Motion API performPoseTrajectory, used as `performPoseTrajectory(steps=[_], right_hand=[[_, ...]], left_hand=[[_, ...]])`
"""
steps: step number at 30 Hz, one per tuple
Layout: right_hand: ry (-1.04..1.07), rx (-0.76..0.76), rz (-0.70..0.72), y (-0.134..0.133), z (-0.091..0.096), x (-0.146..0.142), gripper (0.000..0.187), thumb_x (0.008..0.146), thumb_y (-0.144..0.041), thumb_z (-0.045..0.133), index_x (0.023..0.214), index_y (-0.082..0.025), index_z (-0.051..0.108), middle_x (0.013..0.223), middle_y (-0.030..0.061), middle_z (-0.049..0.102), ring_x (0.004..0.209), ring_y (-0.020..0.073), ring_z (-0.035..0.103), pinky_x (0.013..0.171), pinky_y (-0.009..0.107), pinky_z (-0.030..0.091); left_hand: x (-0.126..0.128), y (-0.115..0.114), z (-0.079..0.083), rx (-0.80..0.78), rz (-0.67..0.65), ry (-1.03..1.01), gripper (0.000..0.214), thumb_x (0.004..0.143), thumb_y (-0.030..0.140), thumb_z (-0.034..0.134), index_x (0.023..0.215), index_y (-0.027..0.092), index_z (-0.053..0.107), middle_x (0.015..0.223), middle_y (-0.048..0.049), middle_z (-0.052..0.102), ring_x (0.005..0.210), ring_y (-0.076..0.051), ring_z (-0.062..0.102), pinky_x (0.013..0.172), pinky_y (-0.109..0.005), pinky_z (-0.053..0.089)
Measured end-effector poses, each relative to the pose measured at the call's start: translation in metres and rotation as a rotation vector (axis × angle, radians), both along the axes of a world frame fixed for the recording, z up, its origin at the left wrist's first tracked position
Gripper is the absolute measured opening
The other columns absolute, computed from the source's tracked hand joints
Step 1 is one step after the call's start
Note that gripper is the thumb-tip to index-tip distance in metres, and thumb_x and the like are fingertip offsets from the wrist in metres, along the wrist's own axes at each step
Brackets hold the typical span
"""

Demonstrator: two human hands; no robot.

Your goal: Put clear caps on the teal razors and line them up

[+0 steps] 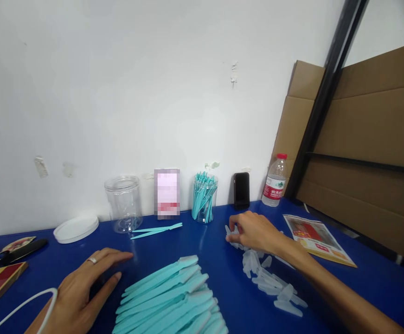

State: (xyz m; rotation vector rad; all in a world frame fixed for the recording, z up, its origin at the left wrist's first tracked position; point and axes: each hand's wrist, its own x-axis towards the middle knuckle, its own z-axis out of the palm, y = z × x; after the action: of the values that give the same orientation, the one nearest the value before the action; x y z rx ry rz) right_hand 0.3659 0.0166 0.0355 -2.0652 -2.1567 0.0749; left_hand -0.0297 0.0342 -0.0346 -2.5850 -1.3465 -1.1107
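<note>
The blue tabletop (pixel 229 278) is bounded at its far edge by a white wall; its near edge is left out of view. Across its near middle a heap of teal sticks (pixel 174 297) is laid, with long axes roughly parallel and slanted: the narrow ends are turned toward the left edge, the broader headed ends toward the right edge and slightly farther back.

The left hand (pixel 80 287) is rested just beside the narrow ends, thumb and fingers spread, with nothing seen held. By the right hand (pixel 252 230) the far end of the translucent pieces (pixel 271 284) is reached, thumb and forefinger being curled toward each other; whether a piece is pinched between them cannot be told.

The governing relation is that of the pieces to the hands. They are strewn in a band whose long axis is run diagonally, from beneath the right fingertips toward the near right corner. The right hand is thus much the nearer; the left is separated from them by the teal heap.

Near the far edge are set a clear lidless jar (pixel 123 202) and, farther right, a jar packed with upright teal sticks (pixel 214 204). Between them, slightly nearer, two loose teal sticks (pixel 167 228) are crossed.
</note>
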Motion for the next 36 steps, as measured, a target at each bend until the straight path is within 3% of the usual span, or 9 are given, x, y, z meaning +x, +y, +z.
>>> performPoseTrajectory(steps=[3,5,11,14,18,23,27,30,36], right_hand=[[-0.030,-0.021,-0.001,-0.001,-0.002,-0.002,0.006,0.077,-0.024,0.065,0.081,-0.021,0.069,0.078,0.0062,0.069,0.070,0.0216,0.063,0.055,0.028,0.027],[-0.058,-0.023,-0.005,-0.001,-0.004,-0.003,0.010,0.076,-0.017,0.061,0.078,-0.022,0.069,0.079,0.0059,0.069,0.068,0.0207,0.062,0.054,0.028,0.025],[-0.097,0.006,0.008,-0.002,-0.012,-0.006,0.012,0.077,-0.015,0.056,0.076,-0.021,0.066,0.081,0.0061,0.069,0.070,0.0213,0.062,0.055,0.028,0.023],[-0.103,-0.007,0.022,-0.001,-0.014,-0.007,0.011,0.078,-0.015,0.055,0.076,-0.021,0.064,0.081,0.0062,0.068,0.070,0.0215,0.062,0.055,0.029,0.023],[-0.122,0.000,0.036,-0.002,-0.013,-0.010,0.013,0.076,-0.012,0.052,0.075,-0.021,0.062,0.079,0.0050,0.067,0.067,0.0200,0.061,0.054,0.028,0.022],[-0.069,-0.008,0.056,-0.006,-0.011,-0.015,0.007,0.079,-0.017,0.059,0.074,-0.021,0.062,0.075,0.0046,0.066,0.068,0.0191,0.060,0.054,0.027,0.024],[-0.016,0.047,0.020,-0.005,-0.006,-0.016,0.012,0.082,-0.019,0.058,0.091,-0.023,0.066,0.081,0.0042,0.069,0.071,0.0196,0.063,0.056,0.026,0.028],[0.075,0.130,-0.001,-0.003,-0.003,-0.017,0.026,0.083,-0.020,0.054,0.106,-0.024,0.066,0.086,0.0041,0.070,0.078,0.0211,0.064,0.059,0.027,0.033],[0.187,0.228,0.073,-0.011,0.001,-0.025,0.014,0.081,-0.023,0.053,0.088,-0.022,0.065,0.077,0.0033,0.068,0.071,0.0207,0.061,0.061,0.028,0.037]], left_hand=[[-0.007,0.003,0.007,0.012,-0.042,0.083,0.038,0.091,0.044,0.053,0.128,0.035,0.058,0.126,0.0023,0.067,0.114,-0.022,0.064,0.099,-0.032,0.052],[-0.007,0.006,0.010,0.008,-0.033,0.153,0.047,0.093,0.039,0.051,0.140,0.036,0.046,0.137,0.0025,0.059,0.123,-0.022,0.058,0.105,-0.035,0.048],[0.010,0.013,0.013,-0.128,-0.068,0.339,0.053,0.101,0.031,0.036,0.152,0.031,0.022,0.156,-0.0023,0.032,0.141,-0.020,0.034,0.113,-0.041,0.035],[0.014,0.013,0.016,-0.243,-0.088,0.395,0.052,0.102,0.029,0.032,0.152,0.031,0.018,0.159,-0.0029,0.023,0.146,-0.020,0.023,0.117,-0.047,0.027],[0.016,0.010,0.021,-0.292,-0.111,0.385,0.047,0.101,0.026,0.034,0.148,0.031,0.032,0.155,-0.0041,0.036,0.144,-0.022,0.028,0.117,-0.052,0.025],[0.017,0.002,0.025,-0.195,-0.073,0.243,0.039,0.096,0.020,0.044,0.133,0.029,0.054,0.123,-0.0056,0.063,0.115,-0.022,0.056,0.102,-0.044,0.045],[0.013,0.001,0.020,-0.169,0.011,0.229,0.032,0.094,0.022,0.046,0.122,0.027,0.061,0.109,-0.0048,0.065,0.109,-0.024,0.058,0.104,-0.048,0.042],[0.012,0.001,0.018,-0.157,0.047,0.260,0.030,0.095,0.022,0.038,0.108,0.022,0.065,0.098,-0.0069,0.065,0.095,-0.023,0.062,0.090,-0.041,0.049],[0.011,0.001,0.022,-0.159,0.093,0.236,0.033,0.095,0.023,0.028,0.090,0.021,0.060,0.087,-0.0065,0.062,0.080,-0.021,0.061,0.071,-0.033,0.050]])
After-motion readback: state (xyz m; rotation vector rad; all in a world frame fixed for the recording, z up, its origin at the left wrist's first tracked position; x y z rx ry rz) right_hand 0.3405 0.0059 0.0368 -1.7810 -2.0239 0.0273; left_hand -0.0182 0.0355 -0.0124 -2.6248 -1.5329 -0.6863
